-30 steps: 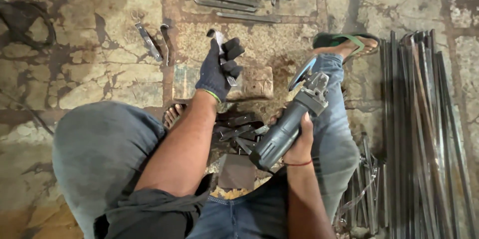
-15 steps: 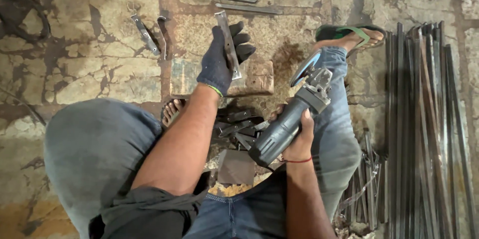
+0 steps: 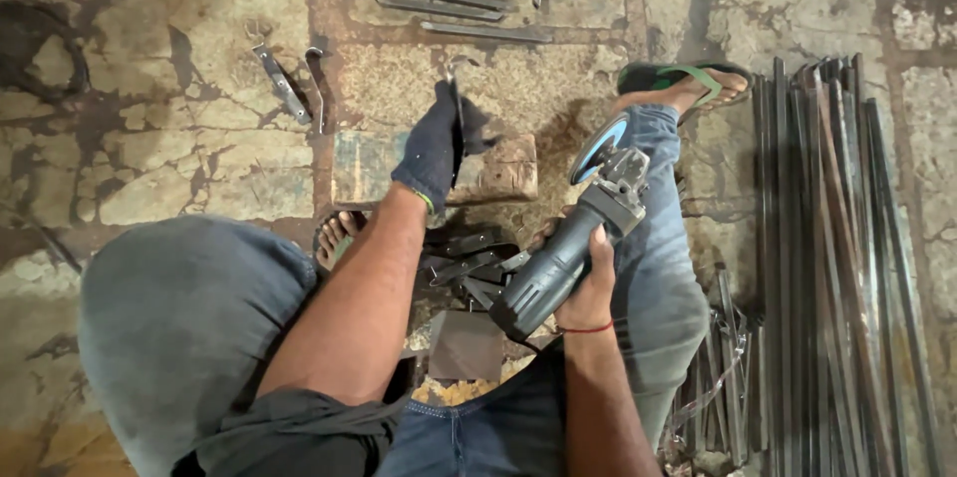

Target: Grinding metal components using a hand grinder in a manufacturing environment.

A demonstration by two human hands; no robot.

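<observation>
My left hand point(image 3: 435, 146), in a dark glove, grips a flat metal bar point(image 3: 456, 96) held on edge over a wooden block point(image 3: 496, 170) on the floor. My right hand point(image 3: 588, 290) is wrapped around the grey body of an angle grinder point(image 3: 568, 246). The grinder's blue-rimmed disc point(image 3: 598, 146) points up and away, to the right of the block and apart from the bar.
Long steel rods point(image 3: 827, 258) lie in a bundle along the right. Several cut flat bars point(image 3: 469, 0) lie on the stone floor ahead, and two bent pieces point(image 3: 297, 86) to the left. Dark metal parts point(image 3: 471, 260) are piled between my knees. My sandalled foot point(image 3: 688, 86) rests ahead right.
My left hand has turned the metal bar from lying flat across the glove to standing on edge and moved it slightly over the block. The grinder has stayed nearly still.
</observation>
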